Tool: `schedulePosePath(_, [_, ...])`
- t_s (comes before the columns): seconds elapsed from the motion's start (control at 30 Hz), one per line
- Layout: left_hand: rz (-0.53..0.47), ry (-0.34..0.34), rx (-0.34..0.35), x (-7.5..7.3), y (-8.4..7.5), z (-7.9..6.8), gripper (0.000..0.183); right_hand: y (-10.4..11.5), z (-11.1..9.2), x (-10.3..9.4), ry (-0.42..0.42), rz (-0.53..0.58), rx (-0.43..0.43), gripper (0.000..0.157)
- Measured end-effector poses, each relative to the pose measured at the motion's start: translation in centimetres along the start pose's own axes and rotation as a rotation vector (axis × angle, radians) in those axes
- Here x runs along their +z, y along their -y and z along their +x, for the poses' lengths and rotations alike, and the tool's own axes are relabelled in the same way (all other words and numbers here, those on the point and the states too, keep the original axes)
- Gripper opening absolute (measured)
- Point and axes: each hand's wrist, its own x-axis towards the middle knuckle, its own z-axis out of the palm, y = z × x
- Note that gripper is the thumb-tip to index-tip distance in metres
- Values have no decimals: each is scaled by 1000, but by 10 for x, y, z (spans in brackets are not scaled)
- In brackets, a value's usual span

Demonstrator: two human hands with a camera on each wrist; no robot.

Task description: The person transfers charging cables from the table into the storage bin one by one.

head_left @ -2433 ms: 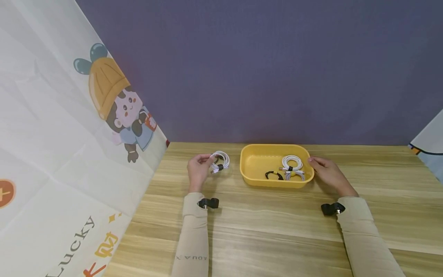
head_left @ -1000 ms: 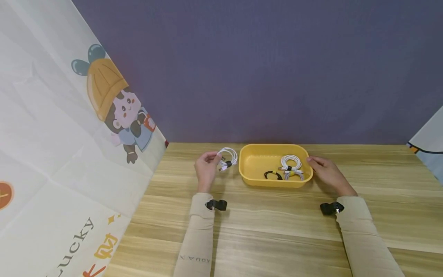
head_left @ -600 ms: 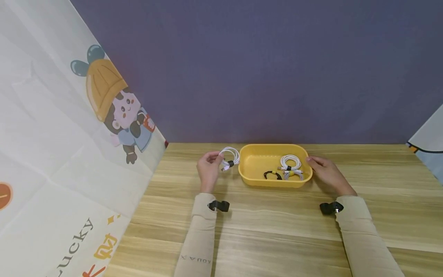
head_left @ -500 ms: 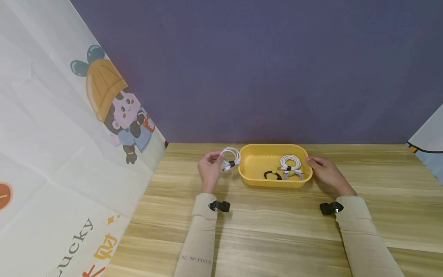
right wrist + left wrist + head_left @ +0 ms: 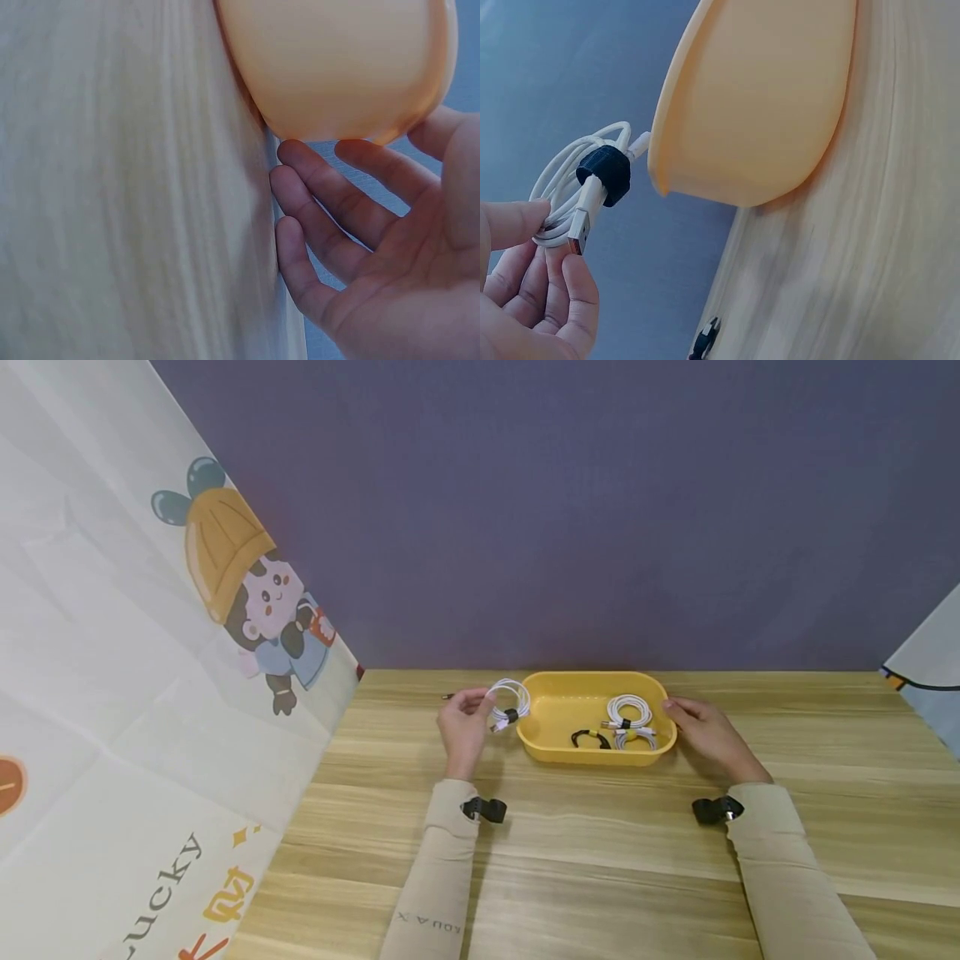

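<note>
My left hand (image 5: 463,727) pinches a coiled white USB cable (image 5: 517,710) between thumb and fingers. A black strap (image 5: 604,174) binds the coil, and its metal plug (image 5: 580,229) points toward the fingers. In the head view the coil overlaps the left rim of a yellow plastic basket (image 5: 562,758). At the basket's right end, my right hand (image 5: 705,735) holds the rim, thumb on top and fingertips against the outer wall. Inside lie a white coiled cable (image 5: 628,699), a greyish coiled cable with a yellow tie (image 5: 637,746) and a black cable (image 5: 581,735).
A small black item (image 5: 447,696), partly hidden behind my left hand, lies on the wooden table (image 5: 585,860). A dark blue panel (image 5: 555,510) rises at the table's back edge. A white printed sheet (image 5: 112,652) stands along the left side.
My left hand has moved right with the white USB cable, from beside the basket to its left rim. A small black item has come into sight behind it. My right hand stays at the basket.
</note>
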Motion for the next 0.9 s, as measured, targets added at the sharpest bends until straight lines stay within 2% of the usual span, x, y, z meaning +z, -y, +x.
schedulePosePath(0.47, [12,42,52,14,2,-9,12,-3,2,0,2,12,3,77])
schedulePosePath(0.9, [32,57,68,27,5,-16,9,-2,0,0,1,32,8,79])
